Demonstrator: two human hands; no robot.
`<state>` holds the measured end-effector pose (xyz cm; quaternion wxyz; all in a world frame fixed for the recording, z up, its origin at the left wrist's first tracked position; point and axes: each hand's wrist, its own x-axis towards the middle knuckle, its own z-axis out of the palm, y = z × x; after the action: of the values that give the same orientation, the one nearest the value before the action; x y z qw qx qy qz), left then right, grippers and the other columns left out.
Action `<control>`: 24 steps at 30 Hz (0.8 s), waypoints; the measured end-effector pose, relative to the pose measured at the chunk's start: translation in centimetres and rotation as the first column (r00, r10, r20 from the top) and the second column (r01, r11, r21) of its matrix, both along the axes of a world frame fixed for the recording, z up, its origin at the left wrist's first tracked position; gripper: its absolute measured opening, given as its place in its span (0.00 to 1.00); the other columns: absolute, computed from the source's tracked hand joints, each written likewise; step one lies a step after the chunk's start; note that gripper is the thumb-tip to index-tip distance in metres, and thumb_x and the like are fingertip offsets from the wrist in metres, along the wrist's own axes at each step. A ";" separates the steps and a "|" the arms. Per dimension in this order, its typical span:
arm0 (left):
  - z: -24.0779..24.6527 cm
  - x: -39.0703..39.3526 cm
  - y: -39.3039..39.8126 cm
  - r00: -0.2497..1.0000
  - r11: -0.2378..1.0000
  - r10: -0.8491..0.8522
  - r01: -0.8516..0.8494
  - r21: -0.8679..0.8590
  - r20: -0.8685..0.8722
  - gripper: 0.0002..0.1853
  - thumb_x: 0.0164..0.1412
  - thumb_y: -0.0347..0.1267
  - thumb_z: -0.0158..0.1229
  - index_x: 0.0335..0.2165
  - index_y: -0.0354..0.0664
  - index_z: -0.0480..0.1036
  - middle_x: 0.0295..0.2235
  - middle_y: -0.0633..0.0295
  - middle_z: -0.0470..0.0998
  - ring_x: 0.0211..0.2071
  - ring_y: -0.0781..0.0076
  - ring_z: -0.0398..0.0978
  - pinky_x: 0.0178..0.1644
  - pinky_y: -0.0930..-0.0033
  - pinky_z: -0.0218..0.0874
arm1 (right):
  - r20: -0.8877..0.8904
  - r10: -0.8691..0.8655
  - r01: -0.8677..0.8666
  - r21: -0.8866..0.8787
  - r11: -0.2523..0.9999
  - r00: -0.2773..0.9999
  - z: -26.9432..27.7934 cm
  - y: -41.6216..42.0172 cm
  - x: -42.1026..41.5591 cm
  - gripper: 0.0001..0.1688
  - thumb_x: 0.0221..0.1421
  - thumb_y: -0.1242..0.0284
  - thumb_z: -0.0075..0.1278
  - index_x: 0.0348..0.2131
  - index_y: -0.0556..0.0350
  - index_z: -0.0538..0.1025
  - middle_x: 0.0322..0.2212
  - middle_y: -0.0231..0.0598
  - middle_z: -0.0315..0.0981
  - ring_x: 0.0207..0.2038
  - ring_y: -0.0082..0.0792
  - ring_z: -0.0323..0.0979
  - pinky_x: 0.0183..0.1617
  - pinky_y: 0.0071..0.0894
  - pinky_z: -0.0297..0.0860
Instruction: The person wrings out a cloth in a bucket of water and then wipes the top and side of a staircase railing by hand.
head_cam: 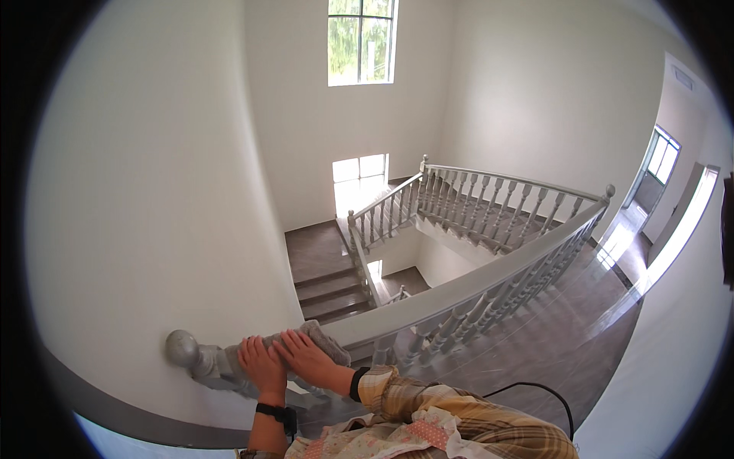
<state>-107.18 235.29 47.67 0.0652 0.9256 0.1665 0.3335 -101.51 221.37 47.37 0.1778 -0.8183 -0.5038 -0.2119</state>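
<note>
A folded grey-brown cloth (324, 339) lies over the near end of a silver-grey handrail (459, 275). Both of my hands press flat on it, side by side. My left hand (261, 361) rests nearer the newel post's ball finial (182, 347), with a black band at the wrist. Just to its right, my right hand (304, 357) has its fingers spread slightly over the cloth, and a dark band sits at its wrist below a plaid cuff. The undersides of both hands are hidden, and neither visibly grips the cloth.
Turned balusters (450, 333) stand under the handrail. Beyond it is an open stairwell with descending steps (332, 292) and a farther banister (499, 178). Tiled floor (550, 327) lies to the right, towards a doorway. A white wall (155, 201) rises at left. A black cable (539, 385) arches beside my plaid sleeve.
</note>
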 end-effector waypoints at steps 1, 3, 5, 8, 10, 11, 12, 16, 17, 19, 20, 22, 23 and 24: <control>-0.1 -0.1 0.0 1.000 1.000 0.009 -0.009 0.006 0.000 0.19 0.61 0.36 0.48 0.47 0.37 0.70 0.50 0.51 0.72 0.60 0.50 0.62 0.66 0.47 0.45 | 0.004 0.004 -0.004 -0.003 1.000 1.000 -0.1 -0.1 0.1 0.41 0.52 0.63 0.53 0.61 0.62 0.60 0.59 0.60 0.57 0.63 0.55 0.56 0.66 0.50 0.52; -0.4 0.1 0.2 1.000 0.999 0.012 -0.012 0.035 -0.003 0.19 0.60 0.35 0.49 0.47 0.37 0.70 0.49 0.51 0.73 0.58 0.50 0.63 0.65 0.48 0.46 | -0.064 0.008 -0.009 -0.011 1.000 0.998 0.3 0.2 0.1 0.43 0.51 0.61 0.55 0.60 0.62 0.60 0.57 0.60 0.59 0.62 0.54 0.57 0.65 0.51 0.52; -0.7 0.3 0.8 1.000 0.997 0.000 0.001 0.080 -0.008 0.18 0.59 0.34 0.50 0.46 0.38 0.72 0.46 0.52 0.75 0.56 0.52 0.66 0.64 0.48 0.47 | -0.123 0.015 -0.019 -0.034 0.999 0.992 1.5 0.3 0.1 0.45 0.49 0.59 0.56 0.60 0.62 0.61 0.55 0.60 0.61 0.60 0.54 0.59 0.64 0.51 0.54; 0.5 1.3 1.6 0.992 0.995 -0.088 0.092 0.040 -0.085 0.14 0.58 0.35 0.50 0.38 0.39 0.76 0.39 0.55 0.78 0.47 0.55 0.72 0.58 0.50 0.54 | -0.194 0.031 -0.046 -0.074 0.996 0.981 2.7 0.4 1.1 0.47 0.46 0.56 0.59 0.59 0.63 0.62 0.49 0.57 0.64 0.54 0.51 0.64 0.59 0.49 0.58; 1.7 2.2 1.9 0.967 0.992 -0.123 0.127 0.002 -0.224 0.13 0.58 0.36 0.49 0.33 0.41 0.77 0.36 0.57 0.80 0.43 0.57 0.74 0.54 0.51 0.57 | -0.240 0.048 -0.070 -0.085 0.994 0.970 2.9 0.4 1.9 0.48 0.45 0.54 0.60 0.58 0.64 0.63 0.45 0.53 0.67 0.48 0.50 0.67 0.55 0.47 0.60; 2.0 2.5 2.0 0.946 0.990 -0.142 0.143 -0.019 -0.292 0.14 0.58 0.36 0.48 0.30 0.41 0.78 0.35 0.58 0.80 0.41 0.57 0.74 0.52 0.52 0.58 | -0.240 0.040 -0.064 -0.091 0.994 0.970 2.9 0.5 2.2 0.48 0.44 0.54 0.60 0.57 0.64 0.64 0.43 0.52 0.68 0.47 0.49 0.67 0.53 0.47 0.61; 2.2 2.7 2.2 0.941 0.992 -0.118 0.123 -0.004 -0.316 0.15 0.58 0.37 0.48 0.28 0.42 0.78 0.33 0.58 0.81 0.39 0.57 0.75 0.50 0.52 0.59 | -0.236 0.036 -0.060 -0.093 0.994 0.971 3.0 0.7 2.5 0.47 0.44 0.53 0.59 0.56 0.65 0.64 0.42 0.51 0.69 0.45 0.48 0.68 0.52 0.46 0.61; 2.3 3.5 2.8 0.926 0.995 -0.069 0.090 0.039 -0.372 0.17 0.59 0.39 0.46 0.23 0.44 0.79 0.28 0.58 0.81 0.33 0.54 0.76 0.43 0.50 0.61 | -0.265 0.049 -0.075 -0.087 0.993 0.963 3.4 0.7 2.6 0.45 0.45 0.51 0.58 0.53 0.66 0.67 0.39 0.49 0.70 0.42 0.47 0.69 0.49 0.45 0.62; 2.3 3.5 2.9 0.924 0.995 -0.069 0.093 0.045 -0.377 0.18 0.59 0.39 0.46 0.23 0.44 0.79 0.27 0.58 0.81 0.32 0.54 0.77 0.43 0.50 0.62 | -0.257 0.050 -0.069 -0.067 0.995 0.965 3.4 1.0 2.7 0.44 0.45 0.51 0.58 0.52 0.66 0.67 0.39 0.49 0.70 0.42 0.47 0.69 0.49 0.45 0.62; 1.8 3.8 3.2 0.927 0.995 -0.074 0.092 0.032 -0.368 0.18 0.59 0.39 0.46 0.22 0.44 0.79 0.27 0.58 0.81 0.33 0.54 0.77 0.42 0.50 0.62 | -0.246 0.040 -0.050 -0.037 0.998 0.968 3.0 1.1 2.8 0.43 0.46 0.51 0.57 0.51 0.65 0.68 0.39 0.48 0.70 0.42 0.46 0.69 0.49 0.45 0.62; 1.4 3.8 3.4 0.928 0.996 -0.076 0.091 0.025 -0.364 0.19 0.59 0.39 0.46 0.22 0.44 0.79 0.27 0.57 0.81 0.33 0.54 0.77 0.42 0.50 0.62 | -0.240 0.039 -0.047 -0.030 0.998 0.970 2.7 1.1 2.6 0.42 0.46 0.51 0.57 0.51 0.65 0.68 0.38 0.48 0.70 0.42 0.46 0.69 0.49 0.45 0.62; 1.2 3.9 3.5 0.946 0.994 -0.080 0.099 0.048 -0.314 0.19 0.60 0.39 0.45 0.21 0.44 0.78 0.26 0.56 0.80 0.32 0.52 0.76 0.41 0.48 0.62 | -0.217 0.034 -0.036 -0.005 0.999 0.976 2.5 1.2 2.6 0.42 0.47 0.51 0.56 0.51 0.65 0.68 0.38 0.47 0.70 0.42 0.46 0.69 0.48 0.45 0.62; 1.1 3.9 3.4 0.954 0.993 -0.082 0.103 0.059 -0.289 0.20 0.60 0.38 0.45 0.20 0.44 0.77 0.25 0.56 0.80 0.31 0.51 0.76 0.40 0.47 0.62 | -0.202 0.018 -0.018 0.002 1.000 0.979 2.3 1.2 2.5 0.42 0.47 0.51 0.56 0.51 0.65 0.67 0.38 0.47 0.70 0.42 0.46 0.68 0.49 0.44 0.62; 1.1 3.8 3.2 0.952 0.994 -0.078 0.098 0.056 -0.297 0.19 0.60 0.38 0.45 0.21 0.43 0.77 0.27 0.56 0.80 0.33 0.52 0.76 0.42 0.47 0.62 | -0.187 0.004 -0.003 0.007 1.000 0.982 2.3 1.2 2.5 0.42 0.47 0.52 0.57 0.51 0.65 0.67 0.38 0.47 0.70 0.42 0.45 0.68 0.49 0.44 0.61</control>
<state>-103.39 238.47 48.73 0.0222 0.9732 0.1212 0.1944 -99.02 222.52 49.70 0.2276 -0.8330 -0.4857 -0.1355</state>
